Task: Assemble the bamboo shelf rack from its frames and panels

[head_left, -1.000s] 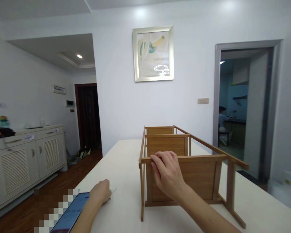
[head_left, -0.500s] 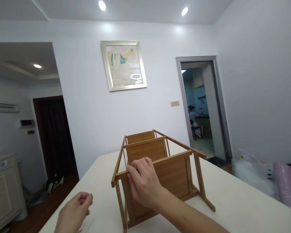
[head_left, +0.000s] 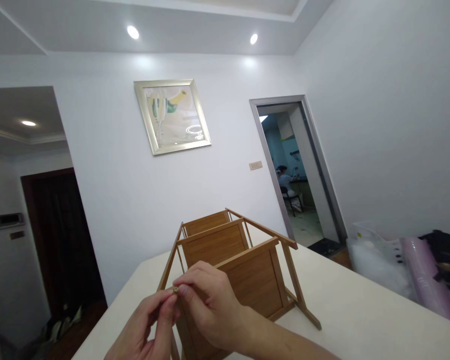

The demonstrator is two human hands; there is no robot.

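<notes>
A wooden shelf rack (head_left: 257,282) with several panels lies on its side on the white table (head_left: 337,320). At its near left corner, my left hand (head_left: 144,322) pinches with thumb and forefinger. My right hand (head_left: 215,307) also pinches there, its fingertips meeting those of the left. Between them shows a small brass-coloured metal fitting (head_left: 175,289), too small to tell its exact kind. The hands hide the rack's near left corner and part of the nearest panel.
Through a doorway (head_left: 296,170) at the right, a person (head_left: 285,177) sits at a desk. Plastic-wrapped bundles (head_left: 378,265) and a pink roll (head_left: 425,275) lie beyond the table's right edge. A framed picture (head_left: 174,117) hangs on the wall.
My left hand has moved right and up to meet my right hand. My right hand has shifted from gripping the rack's top rail to pinching the fitting. The camera view has tilted.
</notes>
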